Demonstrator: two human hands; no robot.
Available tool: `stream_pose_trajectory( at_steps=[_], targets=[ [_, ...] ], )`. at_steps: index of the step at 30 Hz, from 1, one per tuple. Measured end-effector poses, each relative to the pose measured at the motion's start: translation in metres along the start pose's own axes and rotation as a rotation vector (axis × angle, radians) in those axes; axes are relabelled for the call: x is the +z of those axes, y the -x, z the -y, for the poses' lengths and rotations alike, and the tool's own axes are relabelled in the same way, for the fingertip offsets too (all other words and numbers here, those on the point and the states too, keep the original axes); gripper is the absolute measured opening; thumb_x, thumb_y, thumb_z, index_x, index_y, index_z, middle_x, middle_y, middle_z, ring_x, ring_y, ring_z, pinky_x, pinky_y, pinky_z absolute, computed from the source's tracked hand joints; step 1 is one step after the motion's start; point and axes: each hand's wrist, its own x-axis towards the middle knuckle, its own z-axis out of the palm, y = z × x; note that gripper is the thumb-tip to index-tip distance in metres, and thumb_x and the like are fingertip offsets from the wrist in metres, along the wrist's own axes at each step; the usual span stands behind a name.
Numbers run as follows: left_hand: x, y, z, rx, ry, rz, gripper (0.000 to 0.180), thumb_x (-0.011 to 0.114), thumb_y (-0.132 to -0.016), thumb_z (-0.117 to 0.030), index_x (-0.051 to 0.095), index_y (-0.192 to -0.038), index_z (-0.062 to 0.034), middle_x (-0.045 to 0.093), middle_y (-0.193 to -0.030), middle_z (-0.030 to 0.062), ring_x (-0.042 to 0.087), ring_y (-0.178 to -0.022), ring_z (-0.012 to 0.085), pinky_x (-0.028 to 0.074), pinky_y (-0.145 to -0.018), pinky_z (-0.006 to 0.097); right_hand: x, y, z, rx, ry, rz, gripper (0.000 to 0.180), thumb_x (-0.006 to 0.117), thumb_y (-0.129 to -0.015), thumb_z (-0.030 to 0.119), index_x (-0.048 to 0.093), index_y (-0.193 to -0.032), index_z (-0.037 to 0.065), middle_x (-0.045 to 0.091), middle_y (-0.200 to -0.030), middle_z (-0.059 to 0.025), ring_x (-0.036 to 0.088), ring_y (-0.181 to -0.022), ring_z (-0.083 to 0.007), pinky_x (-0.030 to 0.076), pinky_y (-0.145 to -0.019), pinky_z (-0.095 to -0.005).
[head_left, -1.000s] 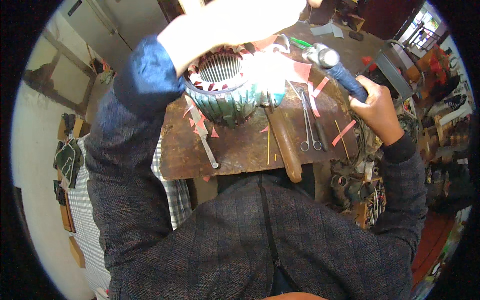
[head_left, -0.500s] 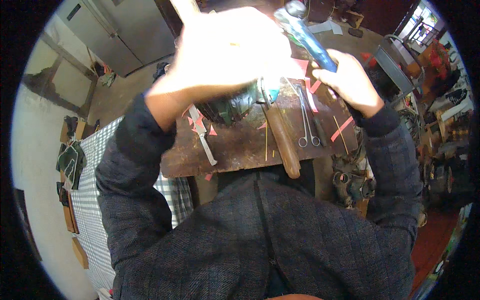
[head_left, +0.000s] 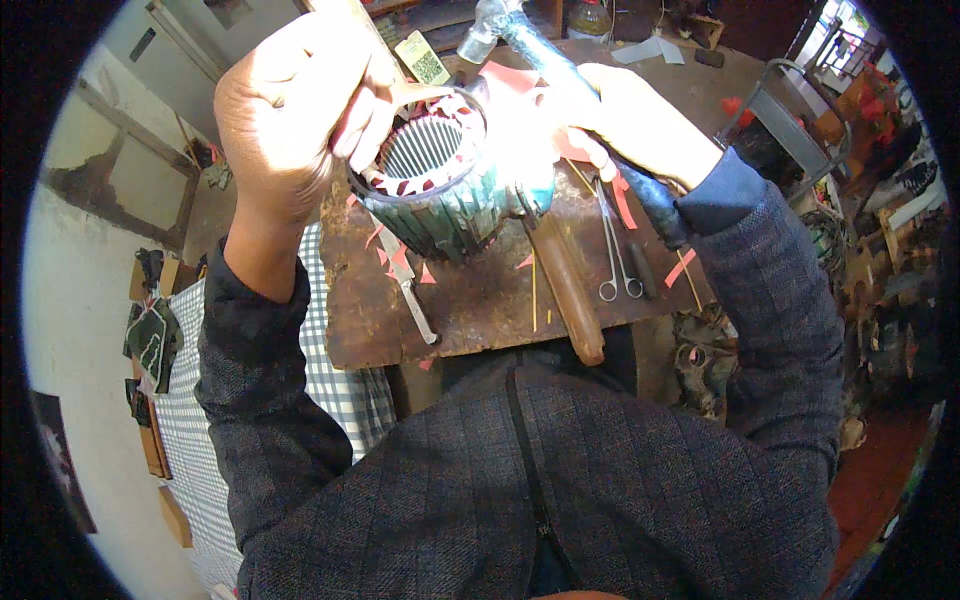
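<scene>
A green motor stator (head_left: 440, 222) rests on the wooden table (head_left: 480, 320), its round slotted opening turned up, with red and white pieces around the rim. My left hand (head_left: 295, 115) is closed at the left of that rim. It grips what looks like a pale wooden stick (head_left: 360, 28), washed out by glare, which slants past the fingers. My right hand (head_left: 645, 120) is wrapped round the blue handle of a hammer (head_left: 550, 55). The hammer's head is raised beyond the stator, up and left of that hand. Strong light hides part of the right fingers.
On the table lie a knife (head_left: 415, 305), scissors (head_left: 612, 255), a dark-handled tool (head_left: 640, 263), a long brown tool (head_left: 572, 290), thin sticks and pink scraps. A checked cloth (head_left: 200, 400) covers a surface at left. A metal chair (head_left: 800, 120) stands at far right.
My left hand has moved left and down, uncovering the stator's opening. My right hand and the hammer have shifted left, with the hammer head now farther left.
</scene>
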Motion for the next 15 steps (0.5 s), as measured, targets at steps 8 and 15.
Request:
stream_pose_trajectory(
  at_steps=[8, 15],
  targets=[
    [0.003, 0.005, 0.000, -0.058, -0.167, -0.078, 0.032, 0.057, -0.106, -0.017, 0.059, -0.082, 0.0049, 0.054, -0.053, 0.0104, 0.046, -0.036, 0.0131, 0.039, -0.037, 0.028, 0.018, -0.023, -0.001, -0.055, 0.113, 0.100, 0.032, 0.061, -0.106, 0.034, 0.064, -0.107, 0.002, 0.060, -0.072, 0.0001, 0.050, -0.047, -0.0062, 0.044, -0.043, -0.0230],
    [-0.008, 0.019, 0.009, 0.060, 0.027, -0.148, 0.018, 0.055, -0.103, -0.005, 0.066, -0.095, 0.0071, 0.061, -0.066, 0.0069, 0.044, -0.044, 0.0071, 0.038, -0.043, 0.024, 0.003, -0.032, 0.017, -0.140, 0.281, 0.116, 0.033, 0.059, -0.106, 0.034, 0.060, -0.099, 0.003, 0.058, -0.068, -0.0010, 0.055, -0.049, -0.0084, 0.045, -0.041, -0.0252]
  ],
)
